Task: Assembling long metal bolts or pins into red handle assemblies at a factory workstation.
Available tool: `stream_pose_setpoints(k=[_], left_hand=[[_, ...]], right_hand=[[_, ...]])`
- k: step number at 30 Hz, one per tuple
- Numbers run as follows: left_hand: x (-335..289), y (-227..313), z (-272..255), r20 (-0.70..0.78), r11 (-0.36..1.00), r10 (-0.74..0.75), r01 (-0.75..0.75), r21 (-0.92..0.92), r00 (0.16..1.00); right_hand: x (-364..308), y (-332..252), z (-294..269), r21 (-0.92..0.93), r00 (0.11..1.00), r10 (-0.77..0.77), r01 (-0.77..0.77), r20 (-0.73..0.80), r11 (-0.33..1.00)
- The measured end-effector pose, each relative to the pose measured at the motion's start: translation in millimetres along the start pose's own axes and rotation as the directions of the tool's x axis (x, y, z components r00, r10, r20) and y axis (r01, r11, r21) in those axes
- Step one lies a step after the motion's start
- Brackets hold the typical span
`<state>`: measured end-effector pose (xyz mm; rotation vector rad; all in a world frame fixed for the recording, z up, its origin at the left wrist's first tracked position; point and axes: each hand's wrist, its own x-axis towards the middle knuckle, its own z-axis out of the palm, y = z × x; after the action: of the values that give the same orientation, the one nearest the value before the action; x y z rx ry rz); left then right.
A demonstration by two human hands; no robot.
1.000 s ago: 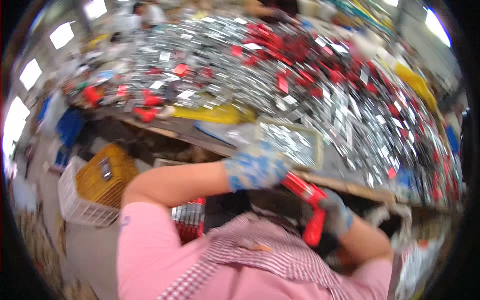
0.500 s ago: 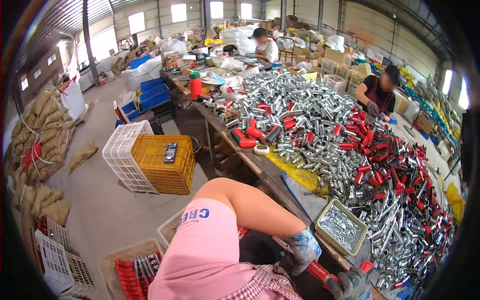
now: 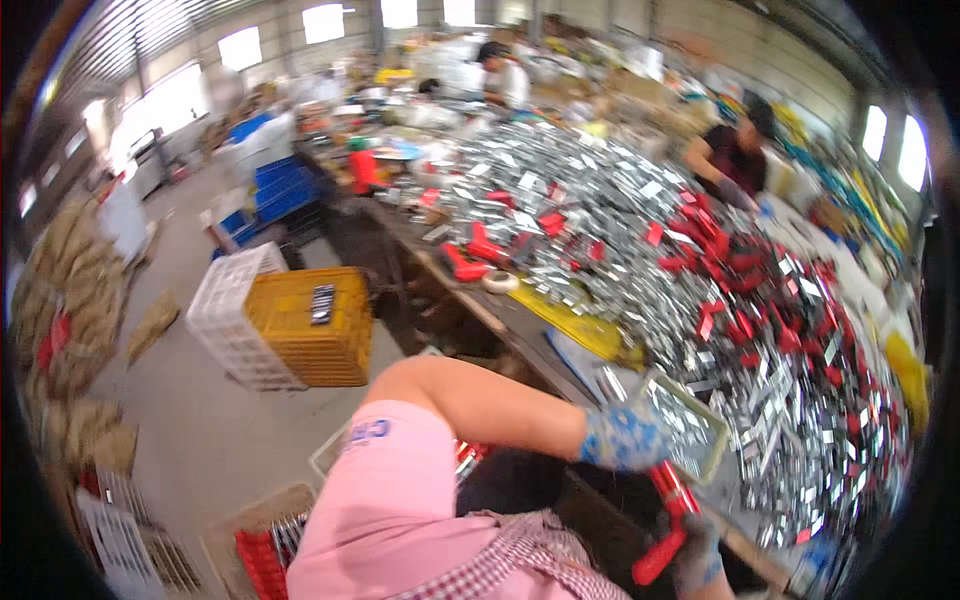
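Observation:
My right hand (image 3: pixel 698 556), in a grey and blue glove, is closed round a red tube-shaped tool (image 3: pixel 674 488) at the lower right. The tool stands tilted, and a red handle-like piece (image 3: pixel 655 558) sticks out below the grip. My left hand (image 3: pixel 632 432), in a blue and white patterned glove, is over the near-left edge of a pale green tray (image 3: pixel 716 447) of small silver pins. Its fingers are smeared by motion. A silver cylinder (image 3: pixel 611 384) shows just beside that hand; whether the hand touches it I cannot tell.
A large heap of silver metal tubes (image 3: pixel 570 200) and red parts (image 3: pixel 735 245) covers the table. A white crate (image 3: pixel 225 315) and a yellow crate (image 3: pixel 310 345) stand on the floor at left. A basket of red-handled parts (image 3: pixel 265 560) sits lower left. Two people work across the table.
My left hand has risen from the tool to the tray's edge. The tool in my right hand has swung more upright. The whole view has shifted and blurred.

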<state>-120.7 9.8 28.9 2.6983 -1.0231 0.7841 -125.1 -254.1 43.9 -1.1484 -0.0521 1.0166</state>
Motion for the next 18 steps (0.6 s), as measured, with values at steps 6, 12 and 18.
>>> stream_pose_setpoints(k=[6, 12, 18], left_hand=[[2.7, -27.5, -20.6, 0.092, 0.977, 0.094, -0.074, -0.202, 0.991], [32.6, -15.9, -36.3, 0.927, 0.476, 0.327, 0.815, -0.331, 0.186], [29.2, 26.2, -15.3, 0.584, 0.975, -0.067, 0.176, -0.132, 0.809]], right_hand=[[4.3, 8.0, 5.5, 0.093, 0.997, -0.061, 0.057, 0.046, 0.994], [-12.2, -36.0, -10.6, -0.934, 0.815, -0.571, 0.272, 0.096, 0.231], [-10.3, 0.6, -34.1, -0.693, 0.882, -0.454, 0.248, -0.129, 0.678]])
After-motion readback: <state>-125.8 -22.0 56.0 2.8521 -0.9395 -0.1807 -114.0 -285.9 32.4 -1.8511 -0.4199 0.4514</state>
